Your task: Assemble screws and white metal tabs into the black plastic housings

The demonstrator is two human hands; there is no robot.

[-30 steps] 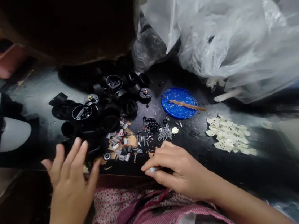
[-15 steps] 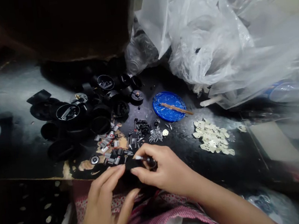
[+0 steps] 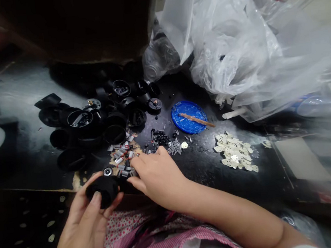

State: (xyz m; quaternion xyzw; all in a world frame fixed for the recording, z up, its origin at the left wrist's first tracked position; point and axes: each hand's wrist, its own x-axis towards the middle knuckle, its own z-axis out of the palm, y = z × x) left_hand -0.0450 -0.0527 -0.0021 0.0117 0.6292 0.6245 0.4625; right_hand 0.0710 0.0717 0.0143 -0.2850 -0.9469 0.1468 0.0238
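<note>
My left hand (image 3: 84,222) is wrapped round a round black plastic housing (image 3: 103,191), thumb on its near face, above the table's front edge. A small ring-shaped part (image 3: 108,171) shows just beyond the housing. My right hand (image 3: 156,177) reaches down over a heap of small grey cylindrical parts (image 3: 122,150), some with red wires. Its thumb and forefinger are apart, with grey pieces between and beneath them. The other fingertips are partly hidden.
Several black round housings (image 3: 80,118) crowd the left of the table. A blue lid (image 3: 189,117) holds whitish paste and a brown stick (image 3: 196,119). Thin pale plates (image 3: 235,151) lie to the right. Clear plastic bags (image 3: 231,43) bulge at the back right.
My left hand has moved left and now holds the black housing alone. My right hand has left it, moving left onto the grey parts; the dark-handled item it held no longer shows.
</note>
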